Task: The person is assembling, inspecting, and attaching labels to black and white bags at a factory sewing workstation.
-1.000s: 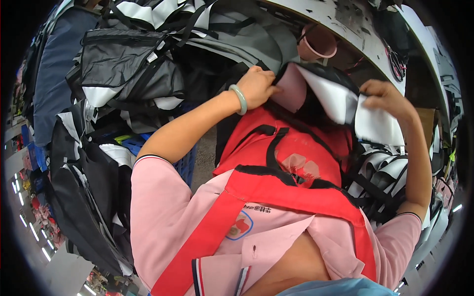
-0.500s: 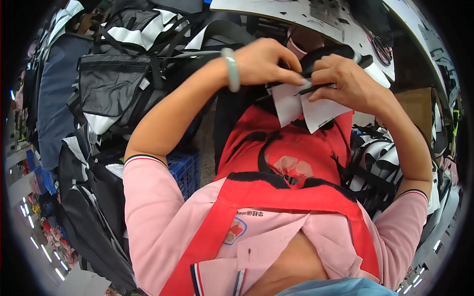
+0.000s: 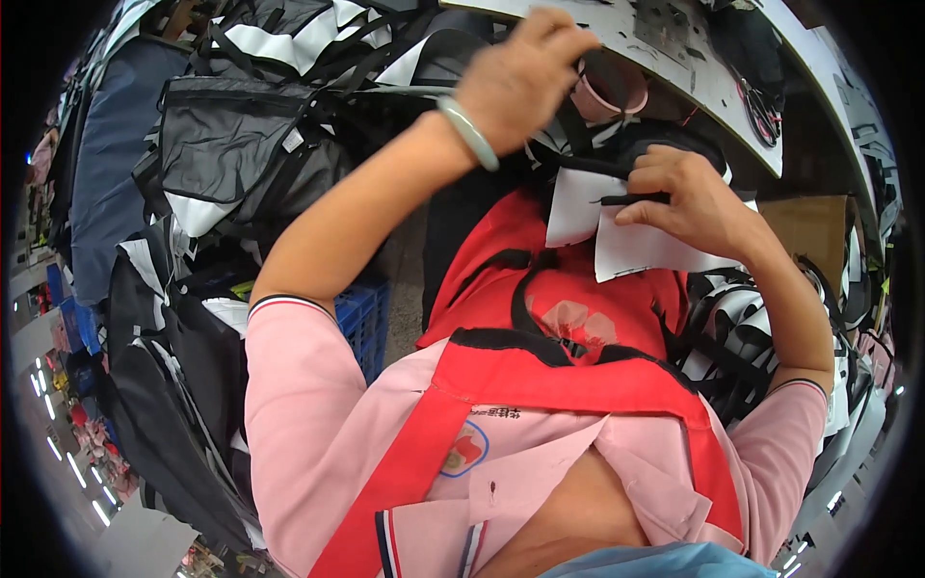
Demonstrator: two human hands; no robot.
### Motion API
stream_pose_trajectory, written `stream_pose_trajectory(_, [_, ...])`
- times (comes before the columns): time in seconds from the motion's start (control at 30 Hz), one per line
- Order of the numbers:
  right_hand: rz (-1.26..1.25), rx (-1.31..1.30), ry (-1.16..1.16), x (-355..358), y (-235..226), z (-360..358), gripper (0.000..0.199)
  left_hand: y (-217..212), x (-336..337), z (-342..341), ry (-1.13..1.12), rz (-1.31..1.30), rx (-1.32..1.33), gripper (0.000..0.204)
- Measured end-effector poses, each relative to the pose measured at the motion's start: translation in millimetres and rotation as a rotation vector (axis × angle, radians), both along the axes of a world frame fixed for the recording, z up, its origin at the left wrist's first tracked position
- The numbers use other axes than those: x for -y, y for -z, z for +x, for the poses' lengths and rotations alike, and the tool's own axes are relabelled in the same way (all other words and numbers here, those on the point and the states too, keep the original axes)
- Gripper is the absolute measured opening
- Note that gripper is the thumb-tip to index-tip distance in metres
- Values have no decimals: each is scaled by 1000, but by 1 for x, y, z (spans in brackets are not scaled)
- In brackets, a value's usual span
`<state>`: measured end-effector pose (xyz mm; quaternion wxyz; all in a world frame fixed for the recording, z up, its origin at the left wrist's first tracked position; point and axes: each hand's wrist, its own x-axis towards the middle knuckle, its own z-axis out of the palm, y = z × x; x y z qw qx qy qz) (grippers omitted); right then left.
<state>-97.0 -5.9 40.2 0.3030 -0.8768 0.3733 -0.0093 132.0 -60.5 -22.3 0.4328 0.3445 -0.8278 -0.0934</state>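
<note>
My right hand point(image 3: 689, 197) is closed on a black-and-white fabric piece, its fingers pinching a narrow black edge. Two white flaps point(image 3: 641, 241) of the piece hang over the red apron point(image 3: 568, 275) on my lap. The black part of the piece point(image 3: 665, 143) lies behind that hand. Up and to the left, apart from the piece, my left hand point(image 3: 525, 82) is raised beside a pink bin point(image 3: 609, 89). Its fingers are curled together and blurred; whether anything small is between them is hidden.
A white worktable point(image 3: 708, 82) with scissors point(image 3: 756, 116) stands at the far right. Black mesh-and-white bag pieces point(image 3: 226, 149) pile up on the left, above a blue crate point(image 3: 361, 323). More black-and-white pieces point(image 3: 737, 323) and a cardboard box point(image 3: 809, 231) are on the right.
My left hand has left the fabric piece and moved up, away from my right hand. My right hand keeps its grip, slightly lower and to the right, with the white flaps spread more.
</note>
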Motion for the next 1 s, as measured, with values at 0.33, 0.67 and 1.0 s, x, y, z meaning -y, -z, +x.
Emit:
stream_pose_trajectory(0.33, [7,94,69,-6,-49,-13,30,50,-70,-6,-75,292,-152,36])
stream_pose_trajectory(0.67, [-82,142,102,9,-90,-13,29,-11,-42,-5,107,528,-715,20])
stream_pose_trajectory(1.0, [-112,317,-4,13,-82,-43,36,-145,-28,13,484,1006,-15,30])
